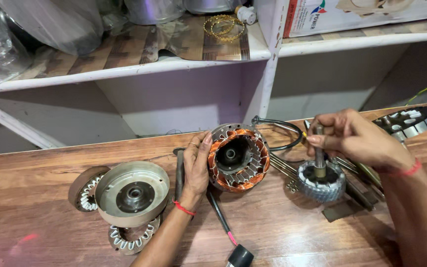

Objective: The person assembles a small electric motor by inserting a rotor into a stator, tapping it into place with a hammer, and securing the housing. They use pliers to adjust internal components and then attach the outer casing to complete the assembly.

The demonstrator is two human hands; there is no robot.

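- Fingers: left hand (196, 165) has its fingers (204, 143) curled along the left edge of the motor stator (238, 157), steadying it tilted on the wooden table (292, 232). Right hand (354, 138) has its fingertips (317, 140) pinched narrowly on the top of the shaft of the rotor (321, 180).
- Wooden table: spans the near scene; white shelves (174, 64) behind.
- Round metal end cover (132, 193): near left, lying over two smaller ribbed rings.
- Motor stator: centre, copper windings visible, black cable running towards the near edge.
- Rotor: right of the stator, upright, shaft vertical.
- Ribbed fan part (411, 120): far right.
- Gold bangles (225, 27): on the shelf.
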